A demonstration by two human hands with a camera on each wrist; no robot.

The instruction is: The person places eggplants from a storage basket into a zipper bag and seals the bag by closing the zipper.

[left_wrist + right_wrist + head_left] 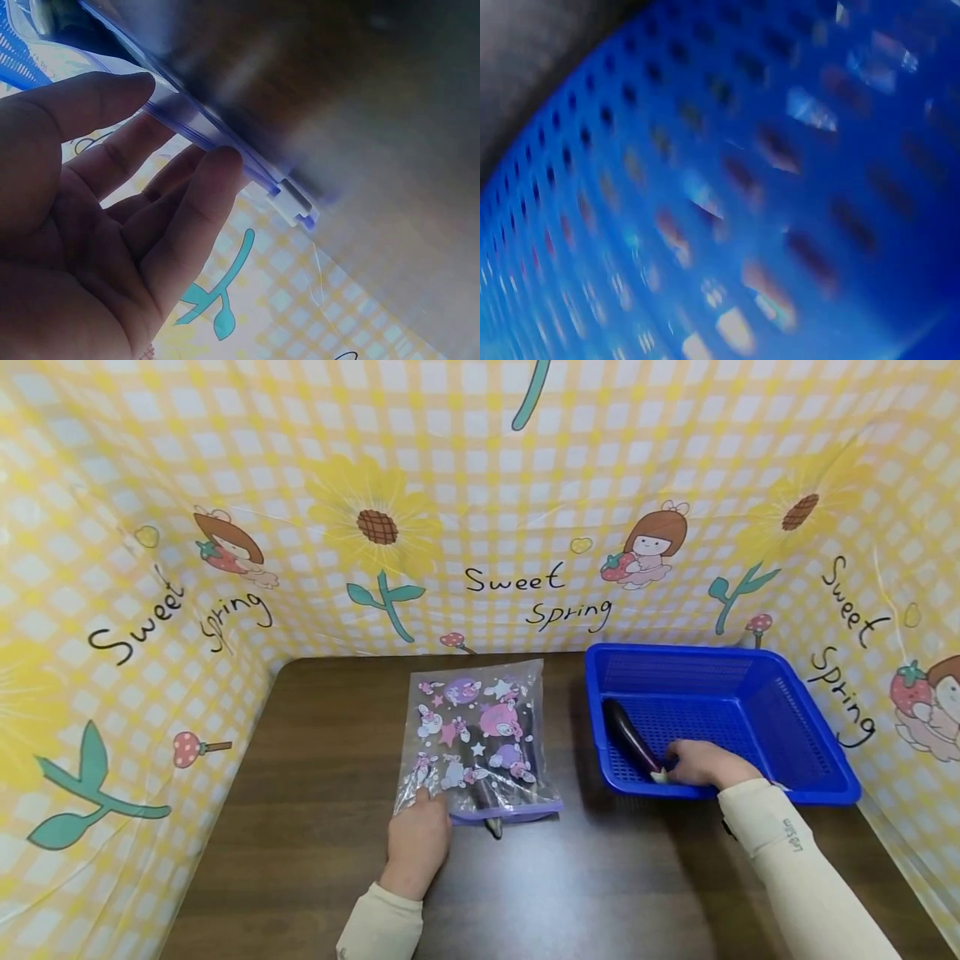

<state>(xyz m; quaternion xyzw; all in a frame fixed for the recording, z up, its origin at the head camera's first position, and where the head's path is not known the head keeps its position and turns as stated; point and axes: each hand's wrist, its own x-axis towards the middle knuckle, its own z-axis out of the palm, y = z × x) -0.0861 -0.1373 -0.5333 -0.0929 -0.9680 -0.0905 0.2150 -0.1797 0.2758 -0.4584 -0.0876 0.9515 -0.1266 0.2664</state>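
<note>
A clear zip bag (431, 743) printed with pink and purple cartoon figures lies on the table, its purple zip edge facing the person. Inside is a dark eggplant (483, 793), its stem end poking out past the zip. My left hand (420, 843) grips the bag's near left corner; in the left wrist view, the thumb and fingers of the left hand (112, 225) hold the zip edge beside a white slider (289, 202). My right hand (701, 762) reaches into the blue basket (821, 796), fingertips right at the stem end of another eggplant (630, 735).
The basket's perforated wall (705, 150) fills the right wrist view, with the right hand mostly hidden behind it. Yellow checked cloth (480, 510) hangs around the back and sides of the brown wooden table (322, 735).
</note>
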